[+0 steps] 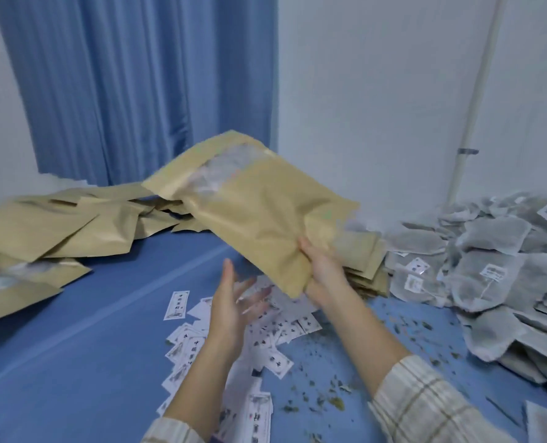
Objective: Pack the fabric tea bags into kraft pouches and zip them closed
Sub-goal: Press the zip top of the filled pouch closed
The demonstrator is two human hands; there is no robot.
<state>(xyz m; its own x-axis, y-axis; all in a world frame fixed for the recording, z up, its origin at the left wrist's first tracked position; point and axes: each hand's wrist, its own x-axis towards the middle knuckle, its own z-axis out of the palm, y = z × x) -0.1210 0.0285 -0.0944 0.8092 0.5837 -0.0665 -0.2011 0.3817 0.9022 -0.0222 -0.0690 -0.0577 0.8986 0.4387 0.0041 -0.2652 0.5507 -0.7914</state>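
At frame centre the right hand [325, 270] grips a kraft pouch [259, 212] aloft, the left hand [234, 302] open just below it.

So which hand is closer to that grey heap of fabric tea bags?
Right. The right hand grips the raised kraft pouch beside the heap; the open left hand hovers farther away.

A small makeshift packing room is suggested. A blue-covered table [74, 330] is set against plain white walls [377, 91], with a blue curtain [131, 84] at 11 o'clock. Pouches [42, 231] are heaped at 9 o'clock, tea bags [489, 266] at 3 o'clock, and labels [186, 346] are scattered at 6 o'clock.
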